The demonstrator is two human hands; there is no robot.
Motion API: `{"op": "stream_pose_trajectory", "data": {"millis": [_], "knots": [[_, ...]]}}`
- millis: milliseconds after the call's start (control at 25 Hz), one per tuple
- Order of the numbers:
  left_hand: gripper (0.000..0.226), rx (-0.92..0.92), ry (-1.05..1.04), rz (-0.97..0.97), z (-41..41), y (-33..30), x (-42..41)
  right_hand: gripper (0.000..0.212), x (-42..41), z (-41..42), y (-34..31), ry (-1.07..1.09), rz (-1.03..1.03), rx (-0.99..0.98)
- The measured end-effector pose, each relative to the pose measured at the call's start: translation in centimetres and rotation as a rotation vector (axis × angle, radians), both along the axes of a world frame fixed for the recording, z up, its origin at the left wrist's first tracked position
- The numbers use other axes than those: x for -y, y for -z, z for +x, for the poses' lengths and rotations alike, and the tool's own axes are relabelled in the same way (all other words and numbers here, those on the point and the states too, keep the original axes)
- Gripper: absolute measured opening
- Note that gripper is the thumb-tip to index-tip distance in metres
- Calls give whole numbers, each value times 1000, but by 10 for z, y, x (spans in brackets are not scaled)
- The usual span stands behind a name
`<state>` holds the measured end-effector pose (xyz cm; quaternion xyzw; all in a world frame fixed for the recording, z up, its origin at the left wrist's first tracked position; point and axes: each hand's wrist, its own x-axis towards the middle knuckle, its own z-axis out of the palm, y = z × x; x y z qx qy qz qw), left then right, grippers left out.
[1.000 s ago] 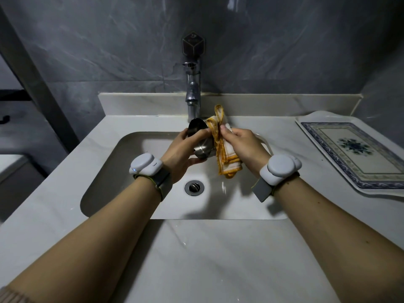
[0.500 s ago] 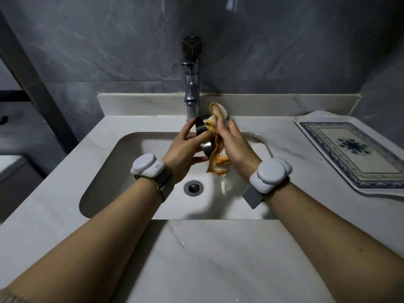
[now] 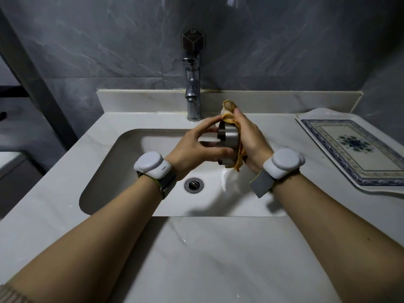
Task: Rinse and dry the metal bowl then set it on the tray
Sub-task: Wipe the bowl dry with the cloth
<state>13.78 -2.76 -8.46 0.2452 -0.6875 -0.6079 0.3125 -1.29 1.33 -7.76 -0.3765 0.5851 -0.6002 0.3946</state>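
Left hand [image 3: 192, 147] pinches metal bowl [image 3: 228, 142] by fingertips; right hand [image 3: 249, 141] presses cloth [image 3: 237, 136] on it. Slippery bowl may drop into sink [image 3: 122, 171] at 6 o'clock.

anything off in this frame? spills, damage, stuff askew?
Nothing stands out. The left hand holds the bowl on its side over the sink while the right hand presses the cloth against it. The tray lies flat and bare on the counter. No water runs from the tap.

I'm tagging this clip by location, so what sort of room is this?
Probably a bathroom or washroom: a white basin sink set in a pale marble counter, a chrome tap, and grey marbled wall tiles.
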Motion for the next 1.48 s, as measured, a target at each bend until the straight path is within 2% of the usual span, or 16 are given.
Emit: {"op": "stream_pose_trajectory", "data": {"millis": [80,240,360,480,600,720,880,1120,1280,1480], "knots": [[82,15,-14,-88,0,1,-1,54,-3,-3,0,-26,86,111],[85,42,-62,-202,1,2,1,69,-1,-5,9,-159,165,202],[85,50,-124,-244,1,3,4,67,0,0,12,-239,196,228],[88,137,-202,-351,1,7,9,59,0,5,10,-256,237,218],[88,208,-266,-413,1,10,14,61,-1,8,7,-256,238,200],[88,275,-332,-452,2,14,20,69,-1,7,6,-170,260,61],[86,346,-405,-434,2,17,22,63,-4,7,3,-16,230,-377],[79,228,-266,-153,0,11,13,50,-6,10,3,170,77,-653],[74,200,-122,-55,0,8,8,40,-3,7,3,115,31,-564],[70,64,-11,81,4,6,8,45,-5,-2,-2,-78,10,-132]]}}
